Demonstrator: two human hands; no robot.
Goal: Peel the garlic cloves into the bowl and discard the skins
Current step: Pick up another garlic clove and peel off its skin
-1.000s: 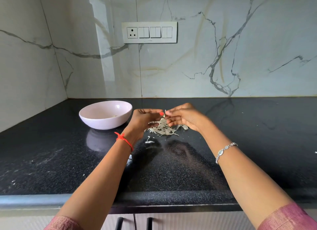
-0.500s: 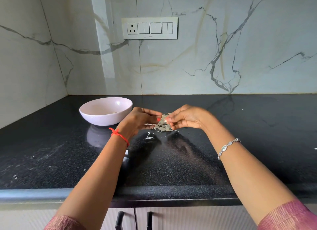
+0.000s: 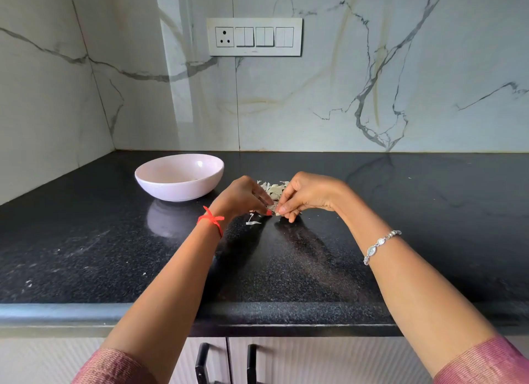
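A pale pink bowl point(image 3: 179, 177) sits on the black counter at centre left; a little something lies at its bottom, hard to make out. To its right is a heap of papery garlic skins point(image 3: 274, 189). My left hand point(image 3: 243, 196) and my right hand point(image 3: 307, 194) meet over the near side of the heap, fingertips pinched together on the skins. Whether a clove is between the fingers I cannot tell. One loose strip of skin point(image 3: 253, 221) lies just in front of my left hand.
The black granite counter point(image 3: 86, 254) runs to a marble wall at the back and left. A switch panel point(image 3: 254, 37) is on the back wall. Cabinet handles point(image 3: 201, 360) show below the front edge. Small white specks dot the counter.
Both hands have dropped lower and drawn closer together at the near edge of the skin heap. The camera has tilted, shifting the scene slightly.
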